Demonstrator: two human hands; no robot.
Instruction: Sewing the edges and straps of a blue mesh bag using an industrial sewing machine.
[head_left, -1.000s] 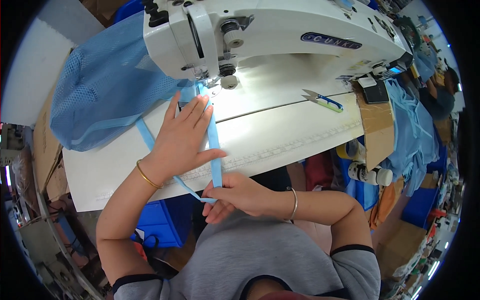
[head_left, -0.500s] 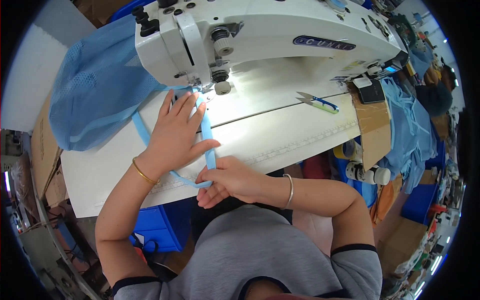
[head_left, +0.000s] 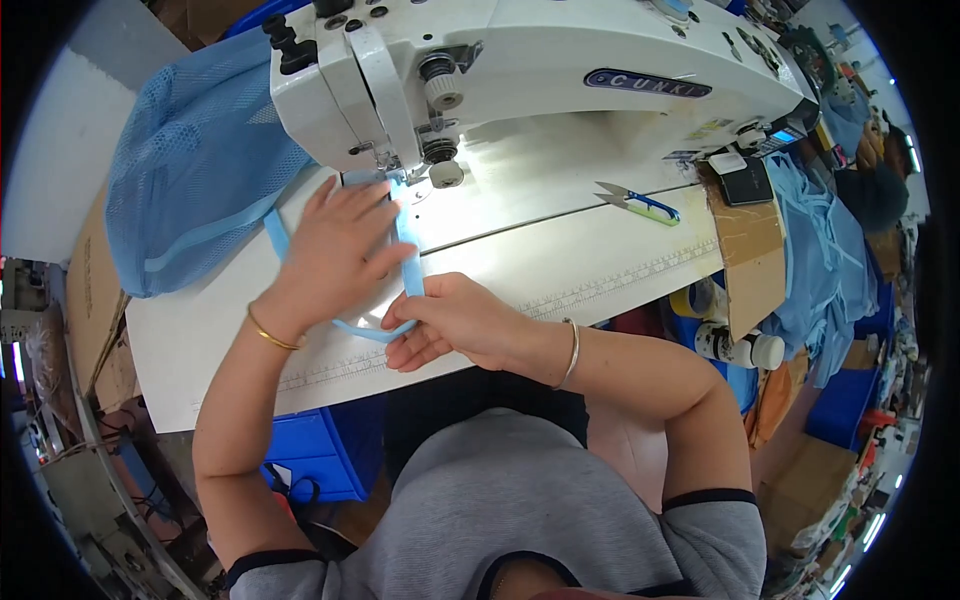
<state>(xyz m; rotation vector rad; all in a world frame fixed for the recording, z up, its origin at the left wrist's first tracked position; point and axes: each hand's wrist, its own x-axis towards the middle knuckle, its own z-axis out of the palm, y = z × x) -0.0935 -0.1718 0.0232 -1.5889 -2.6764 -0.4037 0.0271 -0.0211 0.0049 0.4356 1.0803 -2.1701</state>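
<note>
Presently, right hand (head_left: 455,315): thumb and fingers grasping a flat light-blue fabric strip (head_left: 411,270).
Left hand (head_left: 340,240): fingers splayed, released, somewhat blurred.
Strip: one length runs ahead from the right fingers to the white sewing machine (head_left: 510,85).
Blue mesh fabric (head_left: 190,190): left of the left fingers.
Blue-and-green-handled snips (head_left: 652,210): on the white worktop (head_left: 560,255), right of all fingers.

White sewing table (head_left: 580,255), white sewing machine (head_left: 540,65) at one o'clock, opened snips (head_left: 648,206) with blue and green handles at two o'clock, blue mesh fabric (head_left: 200,160) at ten o'clock, pale blue strip (head_left: 412,272) near the middle, ruler scale (head_left: 560,298) along the six-o'clock edge
</note>
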